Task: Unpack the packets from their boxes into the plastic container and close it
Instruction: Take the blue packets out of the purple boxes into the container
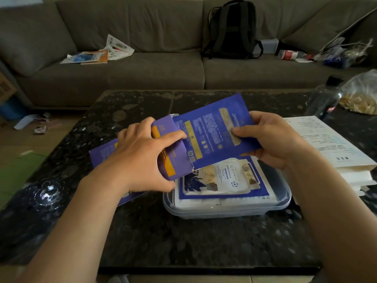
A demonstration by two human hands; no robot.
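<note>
Just above the middle of the frame, the left hand (142,158) grips a purple box (176,159) with an orange stripe. Its fingers curl round the box, with 1 finger stretched along the top face near the torn open end and the others wrapped over the far edge. To the right of centre, the right hand (271,139) pinches a dark blue packet (214,131). The thumb presses flat on the printed top face and the other fingers are tucked beneath, with only their tips showing under the lower edge. The packet sticks partway out of the box's open end, slanting up toward the upper right, and its left end is hidden inside the box. Both are held in the air just above a clear plastic container (282,198), which sits on a dark speckled table (183,231) slightly right of centre and below the hands. The container is open and holds a stack of packets (222,181); the top 1 is white and blue with small printed pictures. At the right edge of the frame lies a stack of white boxes (326,144) with printed text. Behind them in the upper right stand a dark bottle (326,97) and a clear bag (363,92) of pale contents. At the lower left of the table something clear glints (48,190), but what it is cannot be told. Across the top of the frame runs a grey sofa (153,66) with loose papers (98,53) at the left and a black backpack (232,29) near the middle.
</note>
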